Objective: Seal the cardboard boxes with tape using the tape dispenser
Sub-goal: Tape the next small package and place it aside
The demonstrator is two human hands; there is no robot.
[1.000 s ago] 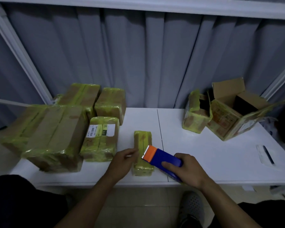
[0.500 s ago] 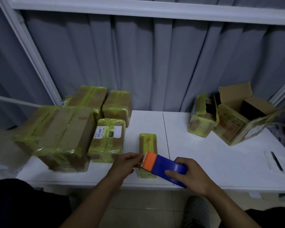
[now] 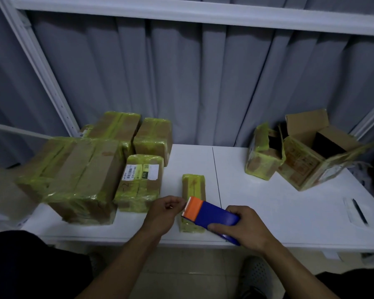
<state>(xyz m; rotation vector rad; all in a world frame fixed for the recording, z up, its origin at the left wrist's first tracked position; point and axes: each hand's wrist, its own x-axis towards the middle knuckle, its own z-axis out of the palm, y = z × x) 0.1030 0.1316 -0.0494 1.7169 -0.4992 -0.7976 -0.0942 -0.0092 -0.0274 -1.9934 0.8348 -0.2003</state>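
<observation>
Grey curtain (image 3: pixel 181 83) behind bench (image 3: pixel 279 212). Small box (image 3: pixel 193 186) at 6 o'clock, tape dispenser (image 3: pixel 214 213) over it. Right hand (image 3: pixel 246 228) grips tape dispenser; left hand (image 3: pixel 163 212) curled at cutter (image 3: pixel 193 209), pinch unclear. Pull straight along box top, press flat.

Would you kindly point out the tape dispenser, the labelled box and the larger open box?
tape dispenser (image 3: pixel 216 213): head view, blue body.
labelled box (image 3: pixel 132 173): head view, white label.
larger open box (image 3: pixel 300 167): head view, printed side.

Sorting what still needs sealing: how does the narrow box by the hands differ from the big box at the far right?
The narrow box is closed and wrapped in yellow-green tape; the big box has open flaps. The narrow box is slim and low; the big box taller, bulkier. Both are taped cardboard.
</observation>
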